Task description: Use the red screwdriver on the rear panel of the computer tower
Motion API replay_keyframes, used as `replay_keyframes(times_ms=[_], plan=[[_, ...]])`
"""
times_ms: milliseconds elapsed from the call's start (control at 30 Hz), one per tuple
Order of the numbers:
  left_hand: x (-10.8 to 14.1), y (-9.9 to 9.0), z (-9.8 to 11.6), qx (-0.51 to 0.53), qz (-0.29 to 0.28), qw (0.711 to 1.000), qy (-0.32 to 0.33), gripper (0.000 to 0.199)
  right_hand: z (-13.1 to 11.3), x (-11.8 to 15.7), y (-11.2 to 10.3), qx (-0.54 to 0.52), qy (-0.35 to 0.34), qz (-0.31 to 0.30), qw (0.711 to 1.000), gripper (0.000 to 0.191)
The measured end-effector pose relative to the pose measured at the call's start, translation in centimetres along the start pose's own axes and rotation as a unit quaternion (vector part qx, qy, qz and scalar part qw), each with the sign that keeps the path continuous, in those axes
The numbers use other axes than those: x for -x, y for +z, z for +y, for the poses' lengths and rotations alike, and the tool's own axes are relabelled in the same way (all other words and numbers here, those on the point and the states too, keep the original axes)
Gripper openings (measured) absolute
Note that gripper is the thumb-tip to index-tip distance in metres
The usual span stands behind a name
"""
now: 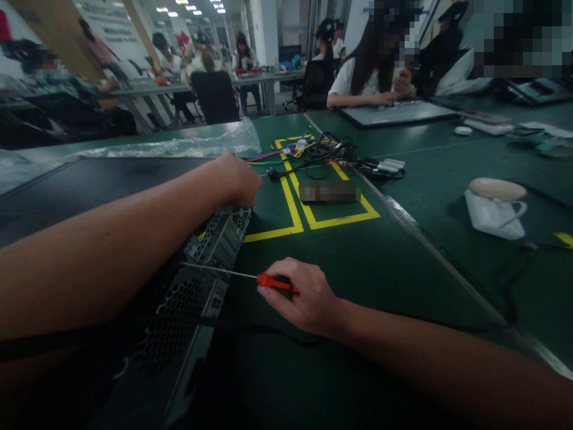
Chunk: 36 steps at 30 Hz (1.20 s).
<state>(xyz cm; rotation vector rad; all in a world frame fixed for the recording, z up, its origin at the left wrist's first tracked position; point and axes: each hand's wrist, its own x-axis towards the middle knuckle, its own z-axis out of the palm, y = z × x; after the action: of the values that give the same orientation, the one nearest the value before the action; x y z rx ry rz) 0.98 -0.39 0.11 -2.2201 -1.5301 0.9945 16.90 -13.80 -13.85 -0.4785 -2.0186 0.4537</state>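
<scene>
Red and black, the handle of a screwdriver (274, 281) sits in the grasp of the right hand (308, 297), thumb and curled fingers wrapped round it. Its thin shaft points level at the vented end panel of a computer case (179, 304), reaching over that metal face; whether the tip is seated in a screw is too dark to tell. The left hand (237, 179) is at the far corner of the case, its arm stretched across the top; the fingers are bent and mostly hidden, so I cannot tell whether they grip anything.

Honeycomb vents, ports and a round fan grille (242, 217) mark the end panel of the case. A dark cord (264, 327) crosses in front of the case's near part. Just beyond the left-hand corner of the case lies a black plug (272, 174), with a tangle of cables (331, 149) farther off. Yellow tape (293, 206) marks the green table (380, 263) to the right of the case, and a blurred-out box (330, 191) lies within its lines. Clear plastic wrap (179, 145) spreads behind the case. Well apart from the case, to its right, stands a covered white cup (496, 206); beyond, a person (358, 74) sits at a flat dark panel (396, 112).
</scene>
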Motion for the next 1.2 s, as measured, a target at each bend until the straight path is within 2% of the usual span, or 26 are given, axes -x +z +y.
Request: replay_keyframes(times_ms=[200,433,733,1067,1200], plan=[[-0.16,0.15,-0.11,0.06,0.017,0.998,-0.017,0.037,0.05,0.04,-0.03,0.0,0.0,0.002,1.0,0.018],[-0.02,0.15,0.01,-0.012,0.008,1.0,0.002,0.04,-0.29,-0.27,-0.39,0.003,0.007,-0.001,1.0,0.018],[-0.18,0.26,-0.08,0.0,0.012,1.0,-0.001,0.04,-0.19,-0.1,-0.09,-0.008,0.01,0.024,1.0,0.028],[-0.27,0.26,-0.07,0.06,0.019,0.998,-0.019,0.037,0.11,-0.05,0.02,-0.015,0.007,-0.002,1.0,0.015],[-0.34,0.41,-0.14,0.037,0.019,0.999,-0.011,0.038,0.07,-0.13,-0.09,-0.02,0.001,-0.006,1.0,0.015]])
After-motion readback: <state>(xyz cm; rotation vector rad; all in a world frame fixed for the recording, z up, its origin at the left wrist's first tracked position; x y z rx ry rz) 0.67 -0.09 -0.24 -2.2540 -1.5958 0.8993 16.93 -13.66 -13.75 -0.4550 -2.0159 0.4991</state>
